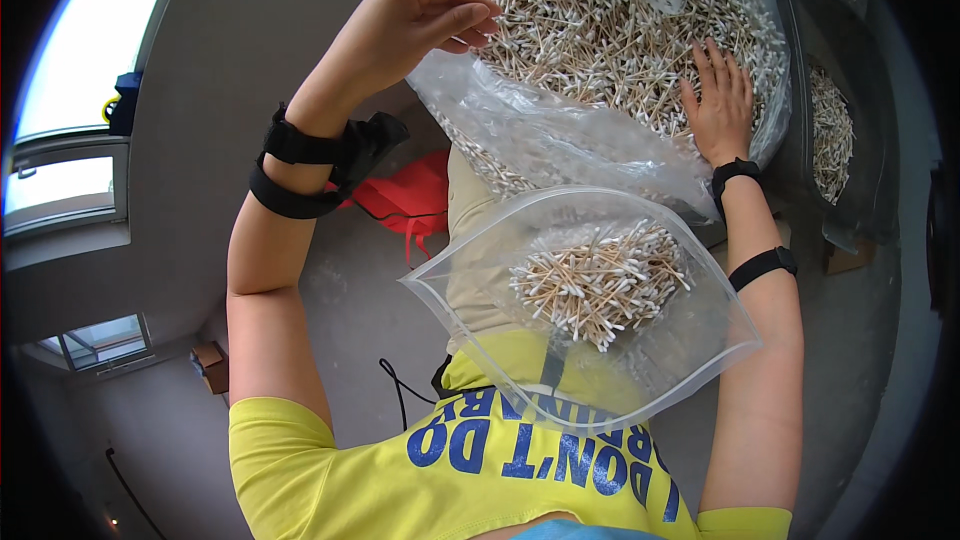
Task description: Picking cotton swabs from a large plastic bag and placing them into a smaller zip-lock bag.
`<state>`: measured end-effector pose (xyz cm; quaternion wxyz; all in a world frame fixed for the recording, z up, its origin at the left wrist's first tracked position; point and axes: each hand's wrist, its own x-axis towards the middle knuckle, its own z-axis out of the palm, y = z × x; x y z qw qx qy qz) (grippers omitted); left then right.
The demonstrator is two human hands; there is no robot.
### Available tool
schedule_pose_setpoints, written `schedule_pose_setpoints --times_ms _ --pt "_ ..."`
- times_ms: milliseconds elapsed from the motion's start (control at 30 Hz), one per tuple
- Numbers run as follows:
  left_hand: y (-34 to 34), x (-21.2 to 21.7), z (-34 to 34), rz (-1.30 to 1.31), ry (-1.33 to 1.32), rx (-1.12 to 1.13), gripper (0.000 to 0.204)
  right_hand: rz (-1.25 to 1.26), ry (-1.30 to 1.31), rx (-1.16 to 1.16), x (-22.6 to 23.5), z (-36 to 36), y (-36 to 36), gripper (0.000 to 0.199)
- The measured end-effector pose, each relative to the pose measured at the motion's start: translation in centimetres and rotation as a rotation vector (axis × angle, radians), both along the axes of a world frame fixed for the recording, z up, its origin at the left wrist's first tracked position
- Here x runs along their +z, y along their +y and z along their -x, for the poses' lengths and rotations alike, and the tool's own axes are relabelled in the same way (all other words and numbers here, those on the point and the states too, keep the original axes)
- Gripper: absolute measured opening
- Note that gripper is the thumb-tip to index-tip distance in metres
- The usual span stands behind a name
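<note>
A large clear plastic bag (570,120) full of loose cotton swabs (600,45) gapes in front of me. My left hand (435,15) is at its left edge, fingers curled together in a pinch; anything between them is hidden or too small to name. On the right, my right hand (722,110) lies palm down on the swabs with its fingers spread. Nearer, over my lap, a clear zip-top bag (470,285) sits with its mouth apart. A smaller heap of cotton swabs (605,280) is inside it, touched by neither hand.
To the right of the large bag stands a dark container (875,145) with more swabs in it. A red bag (405,195) lies on the floor beyond my left forearm. Farther left are a cardboard box (210,368) and a window (65,185). Black straps circle both my forearms.
</note>
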<state>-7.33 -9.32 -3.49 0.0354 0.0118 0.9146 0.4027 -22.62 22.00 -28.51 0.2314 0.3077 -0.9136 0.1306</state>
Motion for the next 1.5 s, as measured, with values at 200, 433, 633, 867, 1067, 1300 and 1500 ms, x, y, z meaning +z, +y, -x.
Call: schedule_pose_setpoints --times_ms 200,433,633,867,1067,1300,1500 --pt "0.9 -5.2 3.1 0.331 0.009 0.045 0.022 -0.016 -0.026 -0.013 0.1 0.0 0.3 0.055" --pt "3.9 -10.6 5.5 0.751 -0.103 0.045 0.045 -0.005 -0.031 -0.007 0.3 -0.1 0.4 0.054" --pt "-0.1 -12.9 6.6 0.614 0.039 0.070 0.028 0.017 -0.041 -0.001 0.4 -0.2 0.0 0.054" --pt "0.1 -4.6 4.3 -0.185 -0.194 0.145 0.020 0.026 -0.044 -0.003 0.3 -0.1 0.3 0.056" --pt "0.6 -0.8 1.8 -0.329 -0.144 0.023 0.019 0.008 -0.047 -0.015 0.5 -0.3 0.2 0.056" --pt "3.2 4.5 -2.3 -0.449 0.020 -0.088 0.012 0.004 -0.068 -0.009 0.4 -0.4 0.1 0.057" --pt "6.9 7.1 -6.5 -0.191 0.058 -0.177 0.016 0.000 -0.057 -0.009 0.4 -0.3 0.2 0.056"
